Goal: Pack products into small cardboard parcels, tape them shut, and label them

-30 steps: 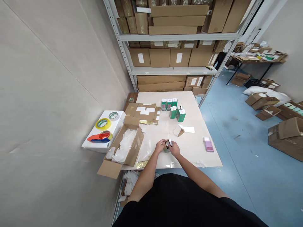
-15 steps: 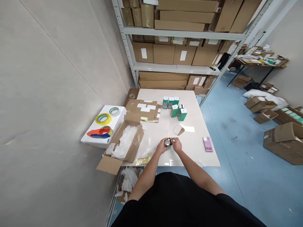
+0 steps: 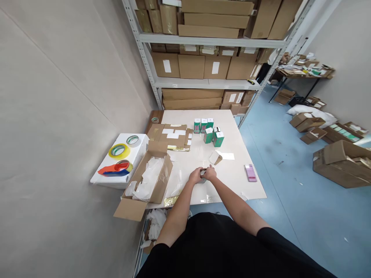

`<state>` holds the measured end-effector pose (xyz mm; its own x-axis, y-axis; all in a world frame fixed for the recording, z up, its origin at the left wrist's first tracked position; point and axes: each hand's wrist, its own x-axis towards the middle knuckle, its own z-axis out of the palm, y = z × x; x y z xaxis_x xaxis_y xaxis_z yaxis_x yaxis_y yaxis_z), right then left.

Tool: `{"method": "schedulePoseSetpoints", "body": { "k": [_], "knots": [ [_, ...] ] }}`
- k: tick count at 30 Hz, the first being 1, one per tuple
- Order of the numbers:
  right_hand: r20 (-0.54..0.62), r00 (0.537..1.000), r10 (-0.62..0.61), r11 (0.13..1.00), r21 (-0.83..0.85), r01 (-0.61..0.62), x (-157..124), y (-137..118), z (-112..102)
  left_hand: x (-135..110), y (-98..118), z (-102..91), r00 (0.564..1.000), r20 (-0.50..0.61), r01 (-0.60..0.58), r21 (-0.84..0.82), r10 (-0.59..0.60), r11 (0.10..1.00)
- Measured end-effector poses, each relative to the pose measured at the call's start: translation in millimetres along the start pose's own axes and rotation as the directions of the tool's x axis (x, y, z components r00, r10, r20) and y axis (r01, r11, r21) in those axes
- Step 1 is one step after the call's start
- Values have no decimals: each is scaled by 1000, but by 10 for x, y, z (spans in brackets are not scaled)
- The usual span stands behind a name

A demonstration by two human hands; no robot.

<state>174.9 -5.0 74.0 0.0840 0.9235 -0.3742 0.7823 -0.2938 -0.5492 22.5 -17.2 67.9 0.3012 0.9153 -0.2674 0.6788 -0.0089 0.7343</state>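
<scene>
The hands (image 3: 196, 177) cover much of the small box (image 3: 203, 180); its inside cannot be made out. The pink item (image 3: 251, 173) is pixelated. Labels (image 3: 215, 68) are too small to read. The picture's edges crop the rack (image 3: 211, 40) and big carton (image 3: 339, 165).

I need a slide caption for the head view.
Left hand holds a small box, right hand at its top; green cartons beyond.

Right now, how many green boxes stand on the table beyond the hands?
6: three back-row boxes, three nearer boxes, one partly covered. Others may be hidden.
</scene>
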Motion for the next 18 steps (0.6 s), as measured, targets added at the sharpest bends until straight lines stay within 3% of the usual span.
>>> {"method": "schedulePoseSetpoints", "body": {
  "k": [4, 8, 11, 14, 18],
  "knots": [
    [30, 999, -14, 1000, -14, 14, -48, -64, -27, -22, -49, -4, 1000, 12, 0, -31, 1, 1000],
    [-24, 997, -79, 997, -6, 79, -187, -161, -175, -36, -114, -11, 999, -10, 43, -56, -44, 997],
    [-65, 986, -153, 987, 43, 156, -278, -320, -506, -49, -141, -26, 994, -28, 99, -67, -101, 993],
    [-128, 975, -182, 959, 195, 205, -343, -531, -975, -81, -133, -32, 992, -35, 116, -67, -119, 991],
    [-300, 898, -321, 793, 434, 428, -447, -809, -1515, -130, -60, -38, 993, -32, 108, -60, -110, 992]
  ]
}}
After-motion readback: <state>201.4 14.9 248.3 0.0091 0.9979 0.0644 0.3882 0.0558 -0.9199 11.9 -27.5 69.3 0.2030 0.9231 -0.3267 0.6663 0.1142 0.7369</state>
